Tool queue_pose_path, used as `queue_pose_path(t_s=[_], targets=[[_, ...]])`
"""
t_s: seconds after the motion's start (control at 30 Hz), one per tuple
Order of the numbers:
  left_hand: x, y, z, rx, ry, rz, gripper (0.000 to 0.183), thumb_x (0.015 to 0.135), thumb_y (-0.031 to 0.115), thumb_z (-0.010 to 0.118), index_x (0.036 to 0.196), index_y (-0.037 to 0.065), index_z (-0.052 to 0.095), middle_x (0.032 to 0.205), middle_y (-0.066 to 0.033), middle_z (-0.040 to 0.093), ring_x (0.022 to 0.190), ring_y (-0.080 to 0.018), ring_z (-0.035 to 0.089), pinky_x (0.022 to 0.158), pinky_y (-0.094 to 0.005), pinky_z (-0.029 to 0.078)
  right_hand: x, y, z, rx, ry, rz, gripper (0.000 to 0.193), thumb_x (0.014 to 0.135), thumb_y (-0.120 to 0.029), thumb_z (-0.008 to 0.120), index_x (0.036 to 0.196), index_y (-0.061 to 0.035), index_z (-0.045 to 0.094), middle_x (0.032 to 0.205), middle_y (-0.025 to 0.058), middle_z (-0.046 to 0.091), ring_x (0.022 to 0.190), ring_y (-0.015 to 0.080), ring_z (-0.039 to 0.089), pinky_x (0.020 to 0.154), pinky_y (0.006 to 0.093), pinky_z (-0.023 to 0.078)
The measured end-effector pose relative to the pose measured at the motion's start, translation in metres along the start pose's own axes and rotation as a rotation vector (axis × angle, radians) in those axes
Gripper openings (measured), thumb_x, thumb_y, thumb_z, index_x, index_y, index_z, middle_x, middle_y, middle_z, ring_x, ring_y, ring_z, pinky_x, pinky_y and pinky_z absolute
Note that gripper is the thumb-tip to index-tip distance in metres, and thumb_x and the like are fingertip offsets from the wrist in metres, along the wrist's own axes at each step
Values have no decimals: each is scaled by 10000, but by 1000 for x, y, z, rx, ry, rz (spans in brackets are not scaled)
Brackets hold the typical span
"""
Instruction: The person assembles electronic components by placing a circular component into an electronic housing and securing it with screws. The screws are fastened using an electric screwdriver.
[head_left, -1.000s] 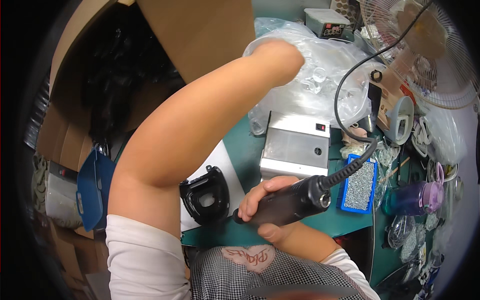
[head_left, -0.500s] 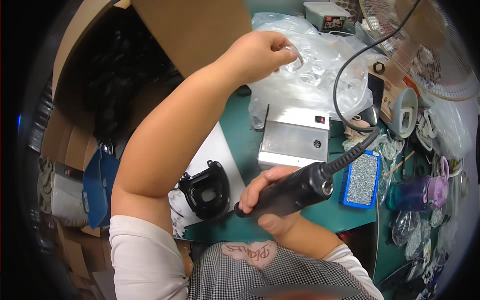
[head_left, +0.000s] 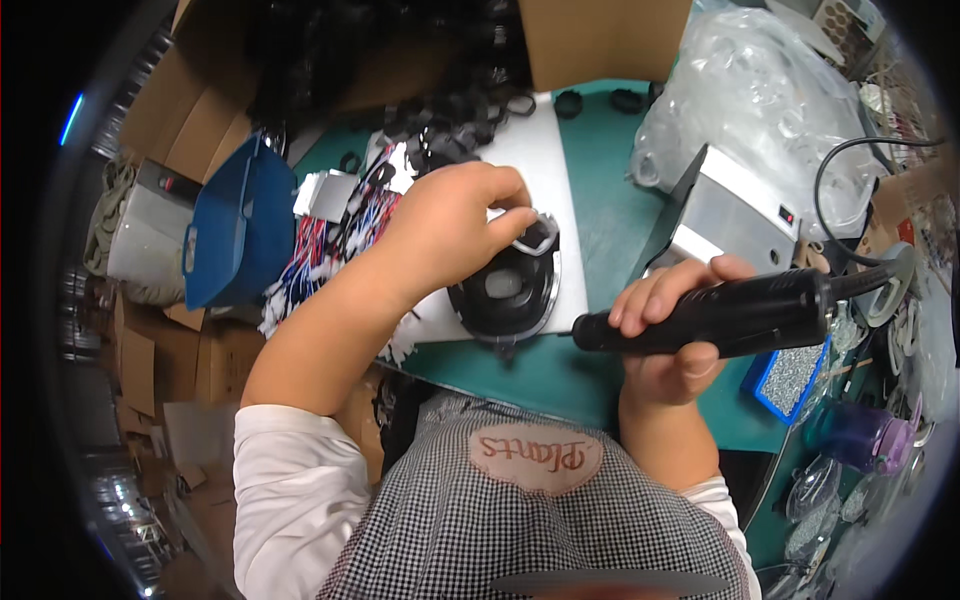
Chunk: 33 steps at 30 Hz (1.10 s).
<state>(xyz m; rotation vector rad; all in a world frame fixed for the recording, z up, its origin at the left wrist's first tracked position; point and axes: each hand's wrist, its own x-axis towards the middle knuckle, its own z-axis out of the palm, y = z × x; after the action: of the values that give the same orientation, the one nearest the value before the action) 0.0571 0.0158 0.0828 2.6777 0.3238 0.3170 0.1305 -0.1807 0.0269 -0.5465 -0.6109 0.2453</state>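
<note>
My left hand (head_left: 455, 220) pinches a clear plastic ring (head_left: 541, 240) between thumb and fingers. It holds the ring at the far edge of a glossy black curved housing (head_left: 503, 305), which lies on a white sheet (head_left: 562, 190); whether ring and housing touch I cannot tell. My right hand (head_left: 690, 372) is wrapped around a black corded electric screwdriver (head_left: 745, 312). The tool lies nearly level, its thin tip pointing left toward the housing but apart from it.
A metal box with a red switch (head_left: 735, 205) and a bag of clear rings (head_left: 750, 100) are at the right. A blue screw tray (head_left: 792, 380) lies beyond the screwdriver. Colored wires (head_left: 310, 250) and a blue bin (head_left: 222, 250) lie left; black rings (head_left: 440, 120) lie farther back.
My left hand has brought the clear ring from the bag over to the black housing. The right hand still grips the screwdriver, now held more level. The view has turned toward the left.
</note>
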Motion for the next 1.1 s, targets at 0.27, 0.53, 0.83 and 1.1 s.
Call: queue_pose_path(t_s=[0.27,0.53,0.83,1.1], targets=[[-57,-19,35,296,183,54,148,665,135,728,680,116,583,643,1,576,729,-207,569,744,-366,389,3,7,-3,-72,-55,-48,765,760,-436,754,1295,-55,362,761,99,545,587,173,573,550,317,540],[-69,-25,63,387,332,97,139,669,138,701,674,106,566,717,-28,585,786,-223,559,781,-388,385,1,9,-5,-101,-59,-23,782,755,-470,746,1308,-74,362,762,95,543,579,172,569,547,307,530],[-92,-7,47,353,136,97,277,677,202,760,934,118,699,951,-25,649,979,-240,566,879,-418,380,2,10,-5,-80,-73,-34,792,759,-470,742,1325,-80,348,765,89,531,582,177,560,540,311,519],[-70,-31,22,351,316,167,282,700,183,747,970,129,690,989,-18,654,988,-258,565,839,-392,425,1,13,-7,-154,-37,-35,766,772,-480,724,1307,-79,351,750,86,520,549,172,542,520,314,510]])
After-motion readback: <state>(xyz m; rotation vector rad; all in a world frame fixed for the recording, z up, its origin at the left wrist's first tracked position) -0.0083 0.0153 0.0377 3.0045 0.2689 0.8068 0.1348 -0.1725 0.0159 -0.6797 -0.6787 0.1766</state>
